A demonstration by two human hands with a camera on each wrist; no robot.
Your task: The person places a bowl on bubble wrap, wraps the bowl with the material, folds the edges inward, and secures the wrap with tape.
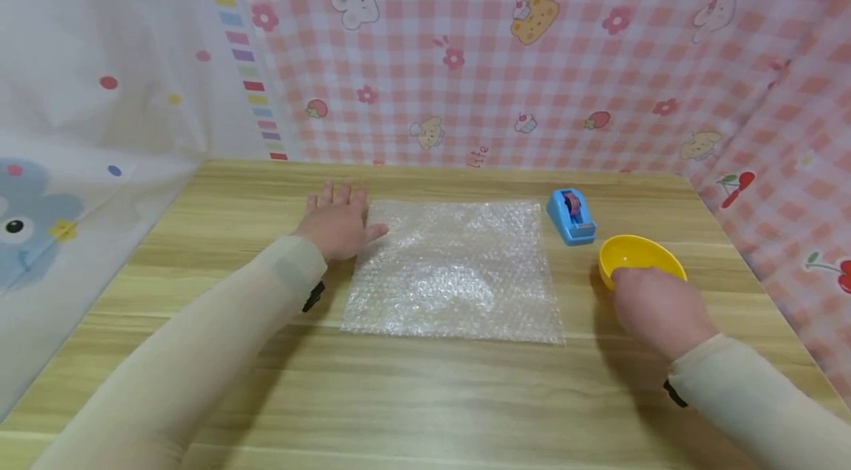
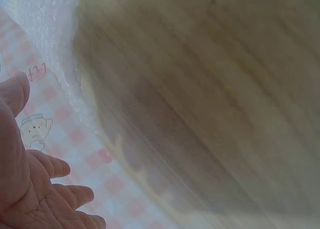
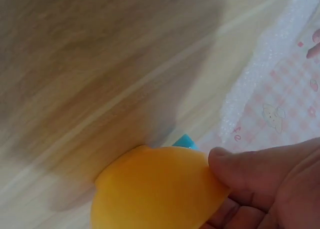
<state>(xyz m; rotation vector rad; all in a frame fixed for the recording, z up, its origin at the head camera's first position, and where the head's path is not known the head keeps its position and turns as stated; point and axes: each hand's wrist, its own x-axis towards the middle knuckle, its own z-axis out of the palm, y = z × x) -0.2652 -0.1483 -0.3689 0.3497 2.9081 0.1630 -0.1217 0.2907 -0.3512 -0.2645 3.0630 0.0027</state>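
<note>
In the head view, the right hand (image 1: 661, 311) pinches a yellow bowl (image 1: 634, 256) by its rim, right of the bubble wrap (image 1: 455, 270); the left hand (image 1: 337, 225), spread, holding nothing, is at its left edge. In the left wrist view, the bubble wrap seems light, soft, best taken by an edge. In the right wrist view, the yellow bowl looks light, stiff, slick, best held at the rim

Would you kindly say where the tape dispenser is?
In the head view, the blue tape dispenser sits right of the bubble wrap, beyond and left of the yellow bowl.
</note>
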